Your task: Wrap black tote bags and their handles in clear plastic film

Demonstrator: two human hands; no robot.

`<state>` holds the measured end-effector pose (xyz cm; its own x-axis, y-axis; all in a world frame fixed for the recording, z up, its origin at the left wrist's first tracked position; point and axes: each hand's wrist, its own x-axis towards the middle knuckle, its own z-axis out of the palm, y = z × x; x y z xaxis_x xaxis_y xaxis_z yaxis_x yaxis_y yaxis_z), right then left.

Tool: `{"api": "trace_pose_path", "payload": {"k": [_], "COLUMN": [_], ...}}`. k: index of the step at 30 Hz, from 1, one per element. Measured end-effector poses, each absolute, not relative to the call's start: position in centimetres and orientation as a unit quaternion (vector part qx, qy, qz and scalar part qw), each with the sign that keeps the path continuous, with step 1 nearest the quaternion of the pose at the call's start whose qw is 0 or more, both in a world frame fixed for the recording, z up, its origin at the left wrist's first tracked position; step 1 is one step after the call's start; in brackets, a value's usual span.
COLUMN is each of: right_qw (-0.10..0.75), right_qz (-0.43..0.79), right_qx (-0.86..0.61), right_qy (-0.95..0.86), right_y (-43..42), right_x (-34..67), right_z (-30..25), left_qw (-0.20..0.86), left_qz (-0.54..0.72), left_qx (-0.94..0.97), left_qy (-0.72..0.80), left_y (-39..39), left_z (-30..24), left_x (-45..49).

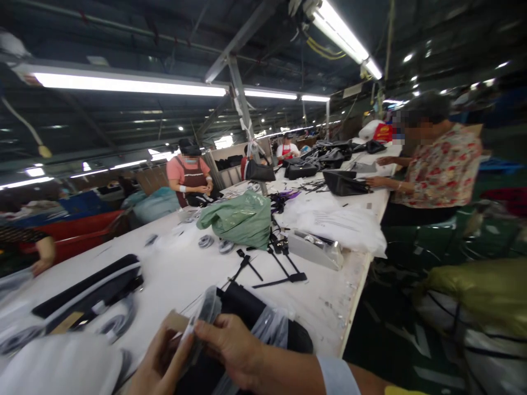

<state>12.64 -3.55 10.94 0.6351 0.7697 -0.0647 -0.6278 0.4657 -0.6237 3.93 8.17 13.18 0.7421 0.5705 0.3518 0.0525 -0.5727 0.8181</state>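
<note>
At the bottom of the head view my left hand point(158, 362) and my right hand point(230, 343) meet over a black bag point(242, 304) wrapped in clear plastic point(272, 326). Both hands are closed, pinching a fold of the clear plastic at the bag's near edge. A brown cardboard piece point(175, 320) shows just above my left fingers. The bag lies on the long white table point(181, 269).
Black straps point(280, 280), a green plastic bag point(241, 219), tape rolls point(206, 241), a grey tray point(315, 249) and another wrapped black bag point(88, 293) lie on the table. A person in a floral shirt point(442, 167) works at the right; others stand at the far end.
</note>
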Motion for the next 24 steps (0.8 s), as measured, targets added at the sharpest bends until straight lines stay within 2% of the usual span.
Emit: {"api": "trace_pose_path", "payload": {"k": [3, 6, 11, 15, 24], "right_qw": [0.834, 0.818, 0.818, 0.833, 0.822], "right_qz": [0.399, 0.399, 0.442, 0.460, 0.409], "right_qx": [-0.346, -0.374, -0.324, -0.263, -0.338], "right_qy": [-0.159, -0.179, -0.173, -0.159, -0.204], "right_y": [-4.2, -4.3, -5.3, -6.1, -5.3], "right_x": [12.6, 12.9, 13.3, 13.3, 12.3], "right_z": [10.8, 10.5, 10.5, 9.8, 9.4], "left_qw": [0.475, 0.494, 0.435, 0.426, 0.382], "left_qz": [0.255, 0.276, 0.338, 0.340, 0.364], "left_qx": [0.824, 0.805, 0.815, 0.819, 0.835], "left_qy": [0.177, 0.175, 0.179, 0.179, 0.154], "left_y": [6.9, 6.0, 5.9, 6.1, 5.0], "left_z": [14.3, 14.3, 13.3, 13.5, 14.0], "left_x": [3.6, 3.7, 3.6, 3.3, 2.8]}}
